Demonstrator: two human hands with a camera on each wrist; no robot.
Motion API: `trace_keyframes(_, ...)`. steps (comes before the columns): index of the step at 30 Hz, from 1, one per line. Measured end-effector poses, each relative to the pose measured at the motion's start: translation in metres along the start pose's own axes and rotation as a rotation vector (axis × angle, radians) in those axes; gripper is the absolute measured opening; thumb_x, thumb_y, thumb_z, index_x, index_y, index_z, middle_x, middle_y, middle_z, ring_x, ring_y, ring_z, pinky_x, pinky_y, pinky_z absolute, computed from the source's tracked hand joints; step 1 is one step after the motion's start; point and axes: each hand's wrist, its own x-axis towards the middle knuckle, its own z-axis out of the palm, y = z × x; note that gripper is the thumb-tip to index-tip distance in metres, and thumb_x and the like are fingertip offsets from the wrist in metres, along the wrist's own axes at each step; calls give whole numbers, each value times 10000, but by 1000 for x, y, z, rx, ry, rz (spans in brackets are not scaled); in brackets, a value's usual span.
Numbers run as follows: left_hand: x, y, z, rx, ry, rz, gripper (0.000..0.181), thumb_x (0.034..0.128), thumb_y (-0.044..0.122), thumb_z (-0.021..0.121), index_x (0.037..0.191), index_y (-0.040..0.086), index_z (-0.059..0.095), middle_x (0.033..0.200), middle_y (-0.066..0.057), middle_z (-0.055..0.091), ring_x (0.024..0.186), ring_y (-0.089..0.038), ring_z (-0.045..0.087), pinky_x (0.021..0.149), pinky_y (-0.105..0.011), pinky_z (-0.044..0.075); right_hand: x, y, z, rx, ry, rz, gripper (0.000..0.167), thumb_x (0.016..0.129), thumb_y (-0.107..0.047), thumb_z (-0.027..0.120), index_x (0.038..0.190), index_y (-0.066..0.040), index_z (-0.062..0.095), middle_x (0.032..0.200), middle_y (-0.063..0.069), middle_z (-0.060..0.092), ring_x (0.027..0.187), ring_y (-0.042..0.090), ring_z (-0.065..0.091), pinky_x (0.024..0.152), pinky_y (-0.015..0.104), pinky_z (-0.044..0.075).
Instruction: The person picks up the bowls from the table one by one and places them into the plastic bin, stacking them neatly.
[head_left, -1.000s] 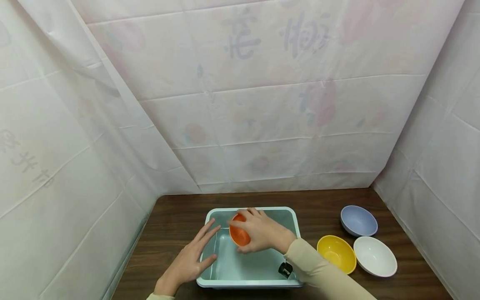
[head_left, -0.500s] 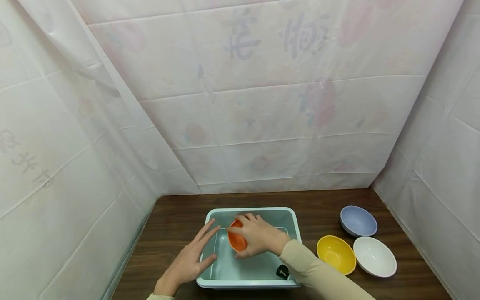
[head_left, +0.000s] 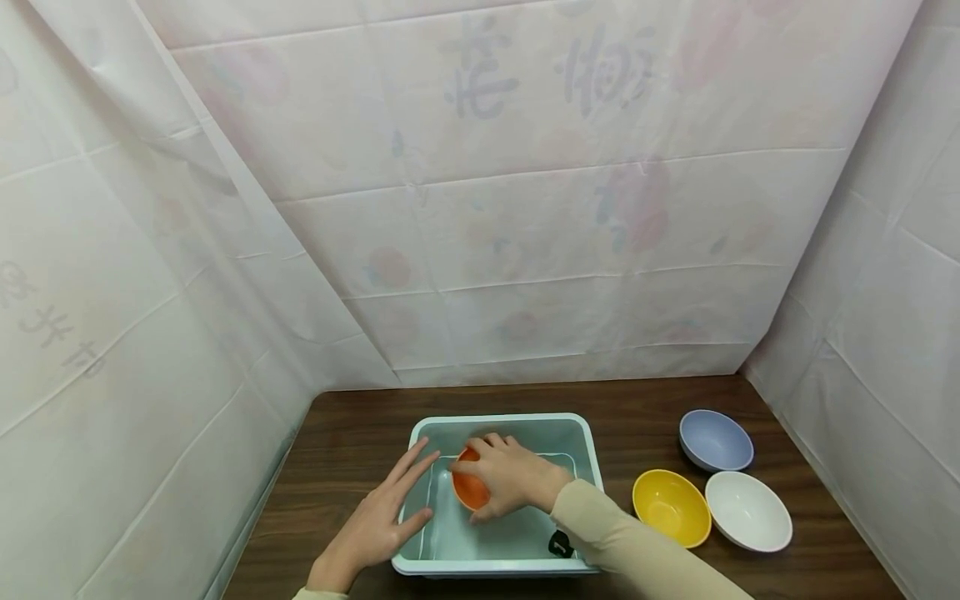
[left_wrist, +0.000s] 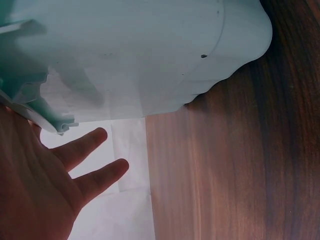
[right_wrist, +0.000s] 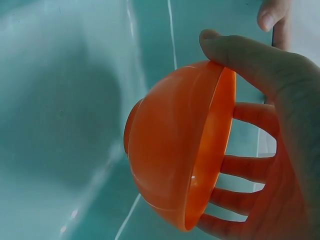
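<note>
An orange bowl (right_wrist: 165, 145) is gripped at its rim by my right hand (head_left: 513, 477), thumb on one side and fingers along the other. In the head view the orange bowl (head_left: 470, 490) is tilted inside the pale green basin (head_left: 495, 567), partly covered by the hand. Whether it touches the basin floor, I cannot tell. My left hand (head_left: 375, 515) lies at the basin's left rim with its fingers straight and spread. The left wrist view shows that hand (left_wrist: 45, 180) by the rim, alongside the basin's outer wall (left_wrist: 140, 55).
To the right of the basin, a yellow bowl (head_left: 671, 510), a white bowl (head_left: 749, 512) and a blue bowl (head_left: 716, 441) stand close together on the dark wooden table (head_left: 330, 442). White sheeting (head_left: 540, 250) hangs behind and on both sides.
My right hand has shifted slightly left and nearer to me with the orange bowl, lower in the basin. The left hand has stayed in place.
</note>
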Motion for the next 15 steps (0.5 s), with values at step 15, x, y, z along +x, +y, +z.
trace_keyframes(15,1,0,0,-31,-9,-9,704,996,359,639,1617,358,308,1721,-57,224,1125,-282,654,749,-369,548,9,-2,15,-63,-37,-27,786,776,-693,780,1474,-426,537,1463,23,526,1250,236,535,958,429,532)
